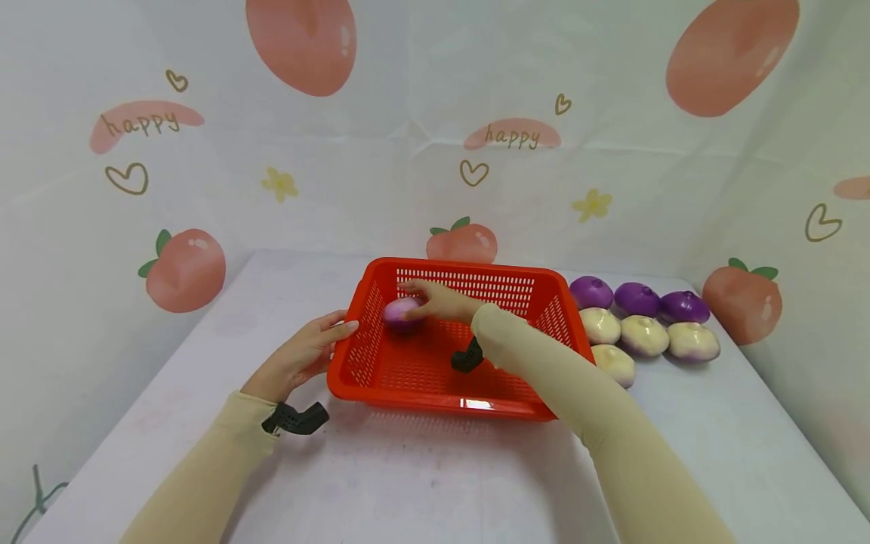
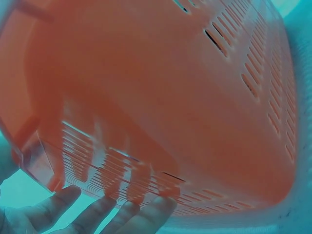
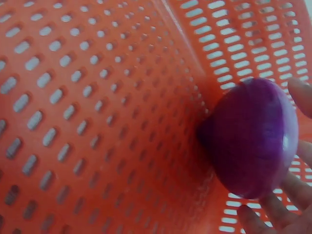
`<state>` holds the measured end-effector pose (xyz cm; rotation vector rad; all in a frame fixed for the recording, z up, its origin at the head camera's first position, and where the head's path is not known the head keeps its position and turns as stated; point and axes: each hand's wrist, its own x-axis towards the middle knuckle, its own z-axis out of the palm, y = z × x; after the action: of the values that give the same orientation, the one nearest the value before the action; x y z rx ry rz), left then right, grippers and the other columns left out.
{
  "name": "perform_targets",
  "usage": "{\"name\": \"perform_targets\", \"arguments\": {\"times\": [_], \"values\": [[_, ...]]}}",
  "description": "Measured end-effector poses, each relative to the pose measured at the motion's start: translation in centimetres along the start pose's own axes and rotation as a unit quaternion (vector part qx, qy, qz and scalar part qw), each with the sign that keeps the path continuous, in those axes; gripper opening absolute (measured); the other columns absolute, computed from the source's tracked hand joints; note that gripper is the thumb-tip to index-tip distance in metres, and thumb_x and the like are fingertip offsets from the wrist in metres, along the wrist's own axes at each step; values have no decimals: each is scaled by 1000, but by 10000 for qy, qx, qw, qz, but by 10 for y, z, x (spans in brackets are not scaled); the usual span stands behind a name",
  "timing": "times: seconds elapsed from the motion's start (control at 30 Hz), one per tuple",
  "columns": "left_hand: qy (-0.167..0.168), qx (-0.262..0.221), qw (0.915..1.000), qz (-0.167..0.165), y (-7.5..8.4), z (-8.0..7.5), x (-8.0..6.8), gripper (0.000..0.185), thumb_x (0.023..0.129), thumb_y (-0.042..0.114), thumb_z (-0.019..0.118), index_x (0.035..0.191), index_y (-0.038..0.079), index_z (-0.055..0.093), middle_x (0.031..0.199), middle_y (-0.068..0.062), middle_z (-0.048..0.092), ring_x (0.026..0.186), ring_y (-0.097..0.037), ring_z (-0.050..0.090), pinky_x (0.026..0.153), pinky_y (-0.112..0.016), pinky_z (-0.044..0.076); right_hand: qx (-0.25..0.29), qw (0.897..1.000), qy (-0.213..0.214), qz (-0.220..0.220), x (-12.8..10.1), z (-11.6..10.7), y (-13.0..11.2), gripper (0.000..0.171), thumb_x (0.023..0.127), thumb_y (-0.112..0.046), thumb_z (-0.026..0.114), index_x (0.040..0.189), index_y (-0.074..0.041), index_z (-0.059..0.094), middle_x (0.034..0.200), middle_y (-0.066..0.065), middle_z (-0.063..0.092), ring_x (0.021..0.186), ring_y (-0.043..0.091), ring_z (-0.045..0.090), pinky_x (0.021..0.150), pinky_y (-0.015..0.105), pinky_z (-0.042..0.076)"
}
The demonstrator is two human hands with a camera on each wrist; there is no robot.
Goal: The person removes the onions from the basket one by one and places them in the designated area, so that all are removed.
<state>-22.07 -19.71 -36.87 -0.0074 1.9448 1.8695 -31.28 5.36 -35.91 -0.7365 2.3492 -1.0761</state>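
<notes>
A red slotted basket (image 1: 469,266) stands on the white table. My right hand (image 1: 427,301) reaches into its far left corner and grips a purple turnip-like vegetable (image 1: 401,314) low against the basket floor. In the right wrist view the purple vegetable (image 3: 251,139) lies against the basket wall (image 3: 97,122), with my fingertips (image 3: 273,212) curled round its edge. My left hand (image 1: 319,344) rests on the basket's left outer wall with straight fingers. The left wrist view shows those fingers (image 2: 97,214) against the basket's side (image 2: 161,87).
To the right of the basket lie two rows of the same vegetables, purple ones (image 1: 635,298) behind and pale ones (image 1: 642,336) in front. A peach-print cloth backs the table. Bare tabletop (image 1: 408,483) lies in front of the basket.
</notes>
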Motion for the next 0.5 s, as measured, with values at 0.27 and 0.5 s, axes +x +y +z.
{"name": "perform_targets", "arguments": {"times": [0.27, 0.5], "values": [[-34, 58, 10000, -8, 1, -1, 1, 66, 98, 34, 55, 152, 9, 26, 142, -19, 44, 102, -16, 62, 89, -42, 56, -192, 9996, -15, 191, 0, 3, 0, 65, 90, -28, 69, 146, -12, 41, 144, 9, 47, 124, 25, 50, 109, 40, 41], [-61, 26, 10000, -15, 0, -1, 0, 65, 98, 34, 56, 151, 9, 27, 136, -16, 49, 100, -16, 63, 87, -41, 57, -160, 9994, -221, 190, 0, 0, 3, 74, 82, -24, 77, 146, -14, 42, 140, 10, 49, 123, 25, 51, 105, 39, 44]]}}
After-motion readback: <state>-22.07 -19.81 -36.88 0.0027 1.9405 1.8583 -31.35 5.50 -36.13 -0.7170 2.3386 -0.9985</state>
